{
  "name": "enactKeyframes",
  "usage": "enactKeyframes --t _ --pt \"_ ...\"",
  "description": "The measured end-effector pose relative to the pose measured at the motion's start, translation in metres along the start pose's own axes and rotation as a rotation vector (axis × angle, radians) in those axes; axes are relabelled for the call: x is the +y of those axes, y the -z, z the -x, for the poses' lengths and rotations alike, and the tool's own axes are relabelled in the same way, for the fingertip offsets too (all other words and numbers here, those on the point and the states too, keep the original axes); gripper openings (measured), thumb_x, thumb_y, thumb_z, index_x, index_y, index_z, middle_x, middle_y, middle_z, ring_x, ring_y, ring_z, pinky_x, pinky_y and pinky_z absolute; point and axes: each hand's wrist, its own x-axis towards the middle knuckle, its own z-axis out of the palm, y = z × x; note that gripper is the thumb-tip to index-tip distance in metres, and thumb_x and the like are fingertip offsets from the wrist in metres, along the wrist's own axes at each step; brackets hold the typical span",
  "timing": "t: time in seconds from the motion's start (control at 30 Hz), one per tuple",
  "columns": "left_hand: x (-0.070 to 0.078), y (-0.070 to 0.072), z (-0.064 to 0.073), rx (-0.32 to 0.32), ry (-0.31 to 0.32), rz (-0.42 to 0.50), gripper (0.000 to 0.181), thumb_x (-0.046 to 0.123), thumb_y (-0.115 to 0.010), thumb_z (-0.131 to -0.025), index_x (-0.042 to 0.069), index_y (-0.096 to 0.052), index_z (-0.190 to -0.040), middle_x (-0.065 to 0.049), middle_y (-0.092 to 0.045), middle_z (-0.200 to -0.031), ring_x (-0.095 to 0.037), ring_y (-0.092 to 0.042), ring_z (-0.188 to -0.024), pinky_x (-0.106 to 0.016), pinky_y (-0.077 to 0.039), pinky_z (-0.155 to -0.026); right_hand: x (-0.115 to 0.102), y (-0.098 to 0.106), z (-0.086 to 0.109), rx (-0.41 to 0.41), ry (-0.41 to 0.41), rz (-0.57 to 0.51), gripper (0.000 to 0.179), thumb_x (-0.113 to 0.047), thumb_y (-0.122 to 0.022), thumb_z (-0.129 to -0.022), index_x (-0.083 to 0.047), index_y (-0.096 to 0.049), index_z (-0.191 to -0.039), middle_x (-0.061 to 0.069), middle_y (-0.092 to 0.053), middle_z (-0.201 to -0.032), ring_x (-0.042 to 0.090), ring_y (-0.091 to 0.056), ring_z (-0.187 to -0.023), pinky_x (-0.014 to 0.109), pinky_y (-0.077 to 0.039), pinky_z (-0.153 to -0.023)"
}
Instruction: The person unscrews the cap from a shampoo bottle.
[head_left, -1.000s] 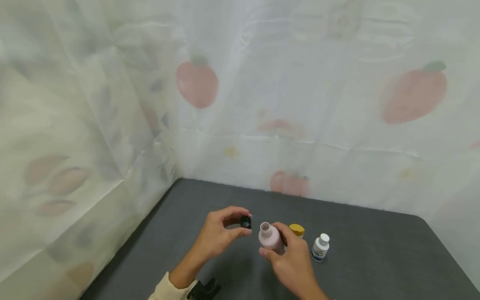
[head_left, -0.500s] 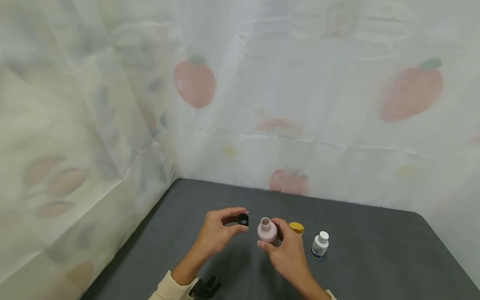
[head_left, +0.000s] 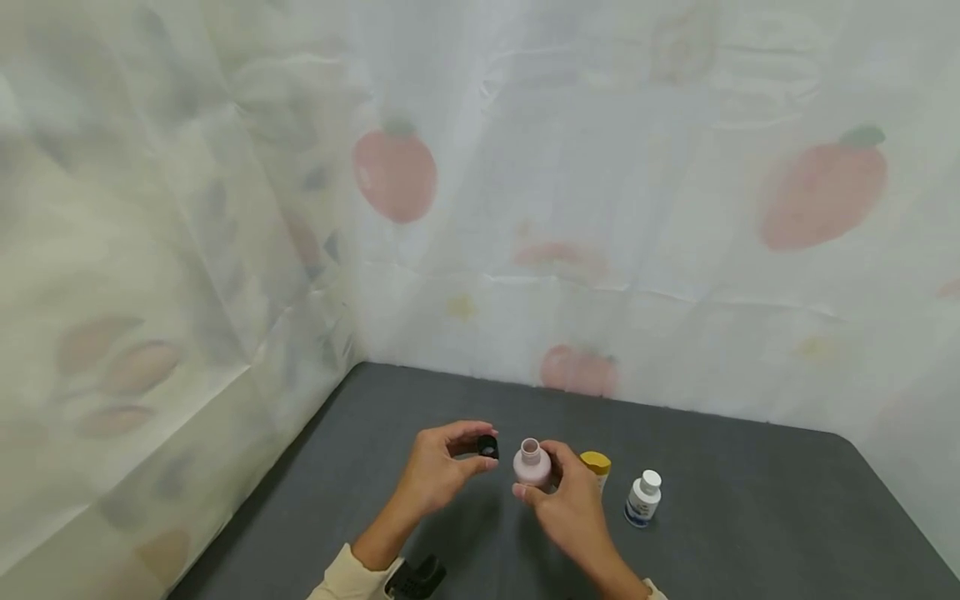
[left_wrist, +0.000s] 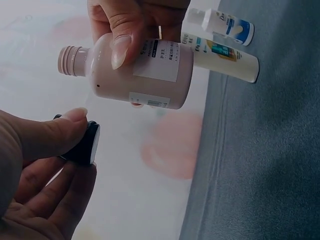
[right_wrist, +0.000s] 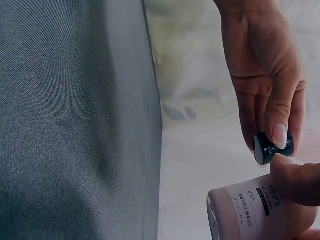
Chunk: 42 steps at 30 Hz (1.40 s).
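My left hand (head_left: 438, 465) pinches a black bottle cap (head_left: 487, 447) between thumb and fingertips, its hollow underside facing the head camera. A short way to the right, my right hand (head_left: 572, 500) grips a pale pink bottle (head_left: 532, 467) round its body. The bottle's threaded neck (left_wrist: 73, 61) is bare, and cap and neck stand apart. White labels with dark print show on the pink bottle (right_wrist: 250, 210) in both wrist views. The bottle is held up above the dark table, roughly upright.
Behind my right hand stands a bottle with a yellow cap (head_left: 596, 462), partly hidden. Right of it is a small white bottle (head_left: 642, 498) with a blue lower part. The dark grey table (head_left: 750, 500) meets pale fruit-printed sheeting (head_left: 480, 208) at the back and left.
The pink bottle has tipped more upright and shifted slightly left. Both hands keep their holds, and the cap stays beside the neck.
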Motion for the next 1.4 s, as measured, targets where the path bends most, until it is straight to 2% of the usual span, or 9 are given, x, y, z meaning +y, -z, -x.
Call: enactKeyframes --t 0.2,0.53,0.73,0.97,1.23,1.4 --pt "-0.005 0.000 -0.002 0.002 -0.008 -0.005 0.040 0.005 -0.088 -0.081 0.017 -0.078 -0.118 -0.005 -0.079 -0.113 -0.023 -0.077 -0.106 -0.036 -0.064 -0.090 0.003 -0.005 -0.003 0.005 0.000 -0.022 0.053 -0.004 -0.093 -0.074 -0.005 -0.067 -0.121 0.012 -0.076 -0.114 0.022 -0.074 -0.101 0.034 -0.061 -0.083" --pt "-0.013 0.000 -0.003 0.005 -0.023 -0.016 0.038 0.006 -0.087 -0.083 0.014 -0.078 -0.119 -0.008 -0.079 -0.114 -0.025 -0.077 -0.107 -0.031 -0.064 -0.089 0.006 -0.016 -0.009 0.013 -0.022 -0.034 0.054 -0.003 -0.093 -0.075 -0.003 -0.066 -0.121 0.014 -0.076 -0.115 0.025 -0.074 -0.102 0.043 -0.063 -0.086" --pt "-0.018 -0.001 -0.006 0.021 -0.012 -0.023 0.037 0.004 -0.086 -0.083 0.014 -0.078 -0.118 -0.008 -0.079 -0.113 -0.028 -0.076 -0.108 -0.036 -0.064 -0.090 0.010 -0.021 -0.013 0.019 -0.029 -0.020 0.054 -0.003 -0.092 -0.075 -0.002 -0.066 -0.122 0.015 -0.075 -0.116 0.027 -0.074 -0.103 0.046 -0.063 -0.087" --pt "-0.022 -0.002 -0.009 0.031 -0.026 -0.026 0.037 0.002 -0.086 -0.083 0.014 -0.078 -0.117 -0.009 -0.079 -0.113 -0.029 -0.077 -0.108 -0.040 -0.063 -0.091 0.010 -0.024 -0.016 0.021 -0.040 -0.018 0.054 -0.002 -0.092 -0.075 0.000 -0.065 -0.122 0.018 -0.075 -0.117 0.029 -0.074 -0.105 0.047 -0.063 -0.089" --pt "-0.026 -0.002 -0.009 0.038 -0.062 -0.051 0.044 0.000 -0.084 -0.084 0.013 -0.075 -0.125 -0.012 -0.078 -0.118 -0.030 -0.076 -0.110 -0.037 -0.063 -0.093 0.014 -0.029 -0.021 0.031 -0.013 0.004 0.054 -0.004 -0.093 -0.074 -0.001 -0.066 -0.121 0.017 -0.076 -0.115 0.027 -0.075 -0.102 0.046 -0.063 -0.085" --pt "-0.030 -0.002 -0.010 0.029 -0.073 -0.067 0.046 0.000 -0.083 -0.085 0.012 -0.073 -0.128 -0.013 -0.078 -0.120 -0.031 -0.075 -0.111 -0.037 -0.062 -0.094 0.020 -0.033 -0.023 0.031 -0.026 0.012 0.054 -0.005 -0.093 -0.074 -0.001 -0.066 -0.120 0.017 -0.077 -0.114 0.026 -0.075 -0.100 0.046 -0.062 -0.085"
